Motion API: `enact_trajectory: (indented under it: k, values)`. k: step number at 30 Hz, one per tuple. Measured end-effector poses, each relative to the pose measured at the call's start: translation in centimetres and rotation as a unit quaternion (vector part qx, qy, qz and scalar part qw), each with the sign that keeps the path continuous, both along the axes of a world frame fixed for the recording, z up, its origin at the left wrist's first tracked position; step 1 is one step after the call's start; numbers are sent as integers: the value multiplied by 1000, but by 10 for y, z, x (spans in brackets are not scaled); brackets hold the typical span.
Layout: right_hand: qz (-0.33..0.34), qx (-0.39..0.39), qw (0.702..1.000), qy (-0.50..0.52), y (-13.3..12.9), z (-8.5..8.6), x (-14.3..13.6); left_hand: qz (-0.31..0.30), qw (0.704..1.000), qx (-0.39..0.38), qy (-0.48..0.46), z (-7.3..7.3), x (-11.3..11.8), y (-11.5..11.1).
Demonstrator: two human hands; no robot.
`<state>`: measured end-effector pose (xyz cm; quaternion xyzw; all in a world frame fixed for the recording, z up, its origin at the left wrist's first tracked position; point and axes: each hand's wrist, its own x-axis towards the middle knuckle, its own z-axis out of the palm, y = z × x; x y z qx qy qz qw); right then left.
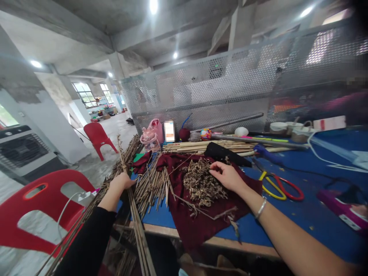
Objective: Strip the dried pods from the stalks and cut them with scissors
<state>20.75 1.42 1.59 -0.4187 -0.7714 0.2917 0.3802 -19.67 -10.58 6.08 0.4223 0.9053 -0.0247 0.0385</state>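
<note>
The cloth [191, 228] bears a heap [201, 184]; left of it, your left hand [124, 181] grips remaining stalks [137, 220], your right hand [227, 176] curling, grip unclear.

Long stalks [140, 230]: held in left hand [123, 181]. Dried plant heap [201, 182]: set at fingertips of right hand [227, 175]. Scissors [281, 188]: laid right of that hand.

The head-worn camera looks forward and down from close behind and above the person's bare fingers [217, 165], facing a grey, flat, perforated metal screen [244, 82] beyond them
</note>
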Motion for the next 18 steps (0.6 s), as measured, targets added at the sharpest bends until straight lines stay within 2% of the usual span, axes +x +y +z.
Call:
enact_trajectory:
  k: [3,8,10,12,15,16,18]
  values:
    - [-12,12,1000,-13,-2,0,0,-29,1000,-6,7,-6,-14,-5]
    - [-42,30,998,-32,-2,0,0,-63,996,7,55,0,-25,-8]
    - [-50,36,997,-39,-2,4,0,-80,995,-9,62,-7,-29,-12]
    - [-57,44,996,-43,-7,12,0,-70,996,-14,58,-18,-29,-16]
    - [-61,67,993,-80,-35,33,4,-34,997,15,63,-26,-22,-22]
    - [-51,78,987,-128,-50,39,7,-26,997,28,73,-24,-17,-23]
    - [5,43,968,-246,-82,46,12,-25,993,55,98,-11,-5,-22]
